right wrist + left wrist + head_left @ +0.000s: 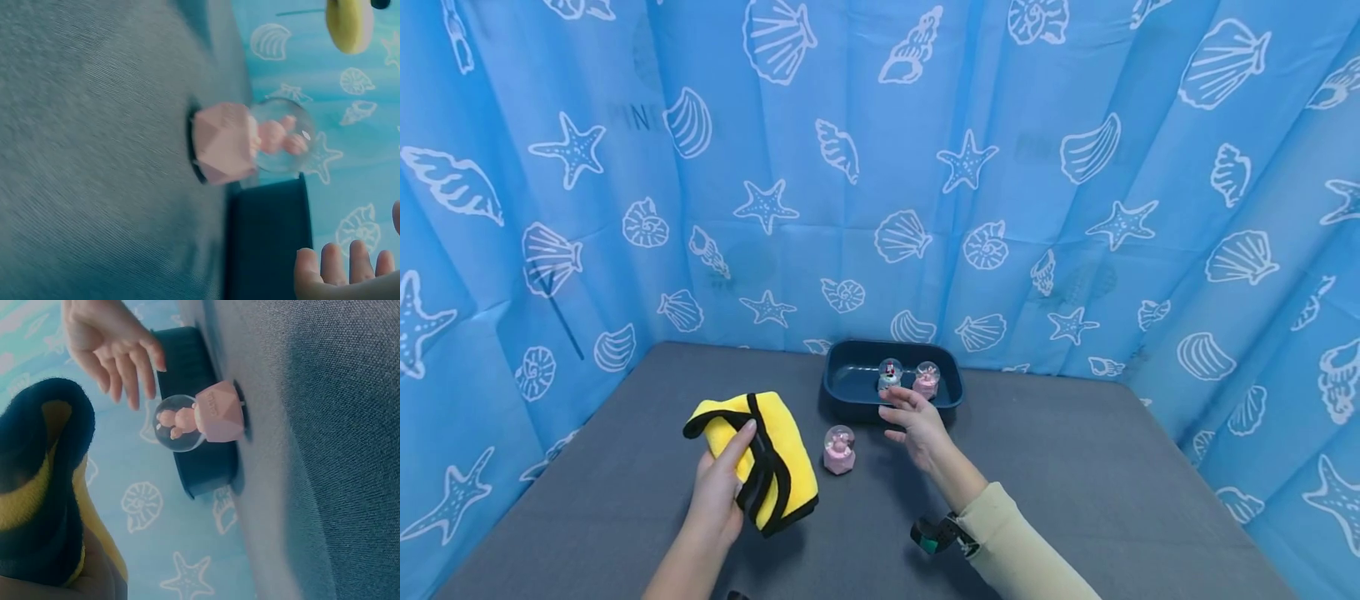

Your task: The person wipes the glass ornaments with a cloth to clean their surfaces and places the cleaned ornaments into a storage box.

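My left hand (718,492) grips a folded yellow cloth (790,442) with black edging, thumb on top, held above the table on the left. My right hand (921,429) hovers by the front of a dark blue bin (842,408), its fingers spread and loosely bent with nothing between them. Inside the bin stand two small snow globes: one with a dark and red figure (891,372), the other with a pink base (926,383). Between my hands a third snow globe (838,452), pink with a faceted base, stands upright on the table; the left wrist view shows a pink figure (181,420) inside its dome.
The grey tabletop (1075,483) spreads out on both sides of the bin. A blue curtain (865,183) with white shells and starfish hangs behind and around the table. A black band (940,533) sits at my right wrist below a pale sleeve (1015,542).
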`<state>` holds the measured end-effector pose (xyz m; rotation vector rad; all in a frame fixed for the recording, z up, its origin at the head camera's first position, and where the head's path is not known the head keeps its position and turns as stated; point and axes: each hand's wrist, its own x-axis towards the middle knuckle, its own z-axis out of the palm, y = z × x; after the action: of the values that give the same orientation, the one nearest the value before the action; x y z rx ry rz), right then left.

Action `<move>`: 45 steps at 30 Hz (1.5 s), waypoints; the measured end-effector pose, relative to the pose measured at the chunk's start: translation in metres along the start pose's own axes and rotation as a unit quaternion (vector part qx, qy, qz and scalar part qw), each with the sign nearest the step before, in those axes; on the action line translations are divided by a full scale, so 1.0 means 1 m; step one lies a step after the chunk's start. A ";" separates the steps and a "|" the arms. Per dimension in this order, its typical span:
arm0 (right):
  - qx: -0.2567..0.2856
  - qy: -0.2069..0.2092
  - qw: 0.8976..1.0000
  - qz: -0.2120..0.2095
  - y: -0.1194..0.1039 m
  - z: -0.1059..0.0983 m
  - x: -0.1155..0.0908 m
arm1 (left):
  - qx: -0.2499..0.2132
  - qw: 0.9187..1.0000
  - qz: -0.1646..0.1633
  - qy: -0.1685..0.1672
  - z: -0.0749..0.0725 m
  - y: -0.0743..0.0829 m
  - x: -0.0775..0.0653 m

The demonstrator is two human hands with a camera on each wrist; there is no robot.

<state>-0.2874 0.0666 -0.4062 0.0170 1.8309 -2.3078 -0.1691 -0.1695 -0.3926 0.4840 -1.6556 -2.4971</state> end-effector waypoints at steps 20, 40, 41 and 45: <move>-0.052 -0.102 0.990 0.083 0.028 0.006 -0.005 | -0.009 1.000 -0.010 0.001 0.001 0.000 0.000; -0.332 -0.187 0.923 0.054 0.037 0.014 0.007 | -0.018 1.000 -0.015 -0.001 0.000 -0.003 0.000; -0.338 -0.185 0.921 0.053 0.037 0.015 0.007 | -0.016 1.000 -0.016 -0.002 0.000 -0.003 0.000; -0.347 -0.172 0.921 0.049 0.038 0.018 0.009 | -0.013 1.000 -0.015 -0.003 0.001 -0.001 0.001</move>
<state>-0.2881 0.0392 -0.4397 -0.3633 2.2564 -1.3700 -0.1701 -0.1678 -0.3937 0.5045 -1.6272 -2.5403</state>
